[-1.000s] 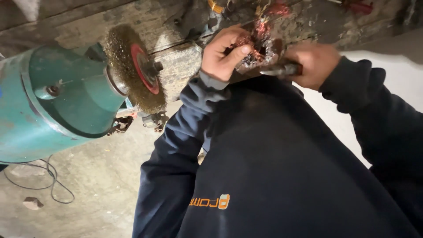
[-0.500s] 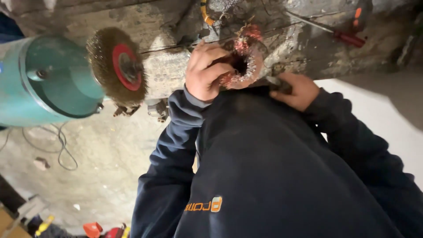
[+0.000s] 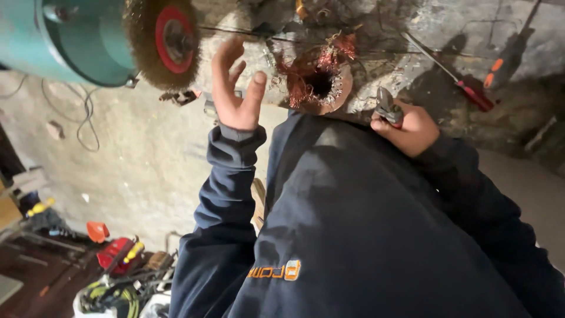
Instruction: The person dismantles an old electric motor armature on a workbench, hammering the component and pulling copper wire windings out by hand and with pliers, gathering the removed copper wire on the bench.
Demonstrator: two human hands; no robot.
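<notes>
One copper-wound ring [image 3: 321, 82] rests on the grimy stone bench [image 3: 412, 35], and everything else sits around it. Just left of the ring, the person's left hand [image 3: 235, 88] is lifted with fingers spread, grasping nothing. Right of the ring, the right hand [image 3: 409, 126] is clenched around what looks like one pair of pliers [image 3: 386, 106], though they are partly hidden. Farther right lies one red-handled screwdriver [image 3: 456, 79]. Far left, one wire brush wheel [image 3: 165, 41] sits on a teal motor [image 3: 76, 41].

Left hand [image 3: 235, 88] open beside copper-wound stator [image 3: 321, 82]; right hand [image 3: 409, 126] gripping pliers [image 3: 386, 106].
</notes>
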